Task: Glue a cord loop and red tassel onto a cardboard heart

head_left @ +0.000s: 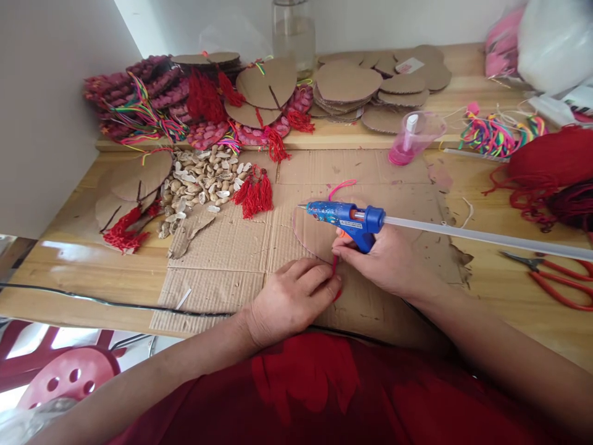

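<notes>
My right hand [389, 256] is wrapped round the handle of a blue hot glue gun [340, 216], its nozzle pointing left. A long translucent glue stick [463, 233] runs out of its back. My left hand [299, 293] lies low over the edge of a round cardboard disc [308, 238], its fingers pinching a red cord [334, 266]. The right fingertips are close to that same cord. A pink cord loop [341, 186] sticks out past the disc's far side. Much of the disc is hidden under the gun and hands.
Peanut shells [204, 176] and a red tassel [254, 193] lie left on the cardboard sheet [222, 241]. Cardboard discs [347, 83] are stacked behind. A pink-stained cup [412, 139] stands at the back. Red-handled scissors [556, 275] lie right. A black cable [92, 298] crosses the front.
</notes>
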Tool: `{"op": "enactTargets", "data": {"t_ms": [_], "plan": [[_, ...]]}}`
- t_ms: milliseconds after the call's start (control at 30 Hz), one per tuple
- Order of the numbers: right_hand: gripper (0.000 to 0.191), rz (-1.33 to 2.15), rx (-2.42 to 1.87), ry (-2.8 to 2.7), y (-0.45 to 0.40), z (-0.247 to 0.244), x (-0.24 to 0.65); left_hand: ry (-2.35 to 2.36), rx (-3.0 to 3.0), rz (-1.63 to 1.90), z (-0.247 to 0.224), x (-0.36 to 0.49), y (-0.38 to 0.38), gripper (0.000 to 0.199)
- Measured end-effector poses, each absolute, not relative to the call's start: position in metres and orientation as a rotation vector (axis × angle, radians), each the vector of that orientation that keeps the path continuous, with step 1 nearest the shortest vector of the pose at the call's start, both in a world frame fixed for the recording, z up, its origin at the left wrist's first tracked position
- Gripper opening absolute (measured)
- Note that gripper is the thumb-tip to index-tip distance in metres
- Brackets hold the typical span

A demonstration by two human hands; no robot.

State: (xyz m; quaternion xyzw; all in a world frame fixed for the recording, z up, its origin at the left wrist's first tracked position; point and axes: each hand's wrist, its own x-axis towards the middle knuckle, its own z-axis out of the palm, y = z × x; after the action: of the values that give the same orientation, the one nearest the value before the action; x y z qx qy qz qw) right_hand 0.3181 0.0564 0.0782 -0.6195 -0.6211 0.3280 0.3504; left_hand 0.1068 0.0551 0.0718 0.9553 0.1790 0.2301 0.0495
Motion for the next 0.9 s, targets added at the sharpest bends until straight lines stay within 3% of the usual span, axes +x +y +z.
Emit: {"op": "enactTargets", "data": {"t_ms": [900], "plan": [[0.01,0.769,-1.596,-1.578,0.059,0.0749,0.3155,0.685,2.82,0.695,0.0669,0.1062,0.0562,0.022]]}}
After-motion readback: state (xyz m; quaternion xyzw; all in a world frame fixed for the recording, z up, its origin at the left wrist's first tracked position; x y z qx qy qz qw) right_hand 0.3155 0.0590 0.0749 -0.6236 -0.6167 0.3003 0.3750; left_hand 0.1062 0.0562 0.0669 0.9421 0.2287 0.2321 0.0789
